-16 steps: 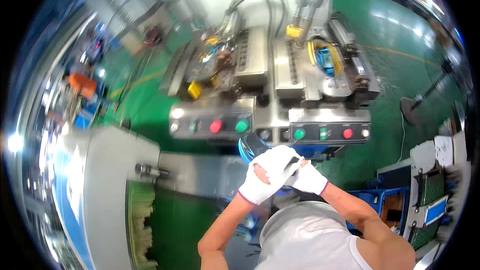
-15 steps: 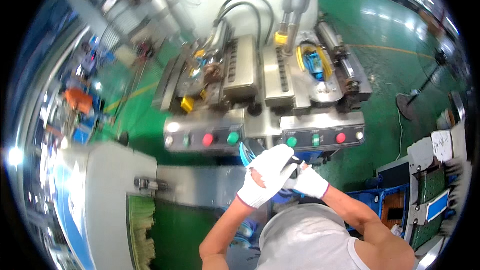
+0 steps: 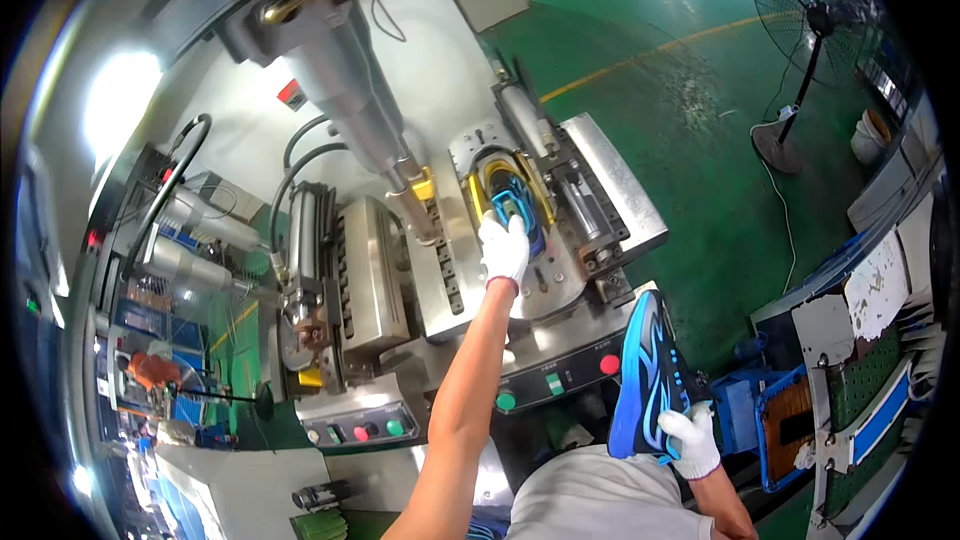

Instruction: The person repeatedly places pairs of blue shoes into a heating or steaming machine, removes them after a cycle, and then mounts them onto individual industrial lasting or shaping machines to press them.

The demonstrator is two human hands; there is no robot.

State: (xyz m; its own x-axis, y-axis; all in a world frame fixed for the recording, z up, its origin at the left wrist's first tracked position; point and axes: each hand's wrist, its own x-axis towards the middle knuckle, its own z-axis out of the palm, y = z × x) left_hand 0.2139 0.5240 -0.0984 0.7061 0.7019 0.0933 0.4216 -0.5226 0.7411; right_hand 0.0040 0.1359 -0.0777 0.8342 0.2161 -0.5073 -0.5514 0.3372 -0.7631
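My right hand (image 3: 692,439), in a white glove, grips a blue and black sneaker (image 3: 645,380) by its heel end. The shoe stands toe-up in front of the press's right control panel. Stretched far forward, my gloved left hand (image 3: 503,248) has its fingers on a second blue sneaker (image 3: 514,205). That sneaker lies in the press's right station between yellow pads (image 3: 477,198). Its near end is partly hidden by my left hand, and the fingertips are hard to see against it.
The press has metal cylinders (image 3: 350,90) above and a panel of coloured buttons (image 3: 560,380) along its front. Its left station (image 3: 305,310) stands beyond my left forearm. A pedestal fan (image 3: 805,60) is at the far right, and a blue crate (image 3: 780,420) sits to my right.
My hands, together in front of me before, have parted. The left has reached forward into the right station; the right holds the sneaker farther right. The view has turned right.
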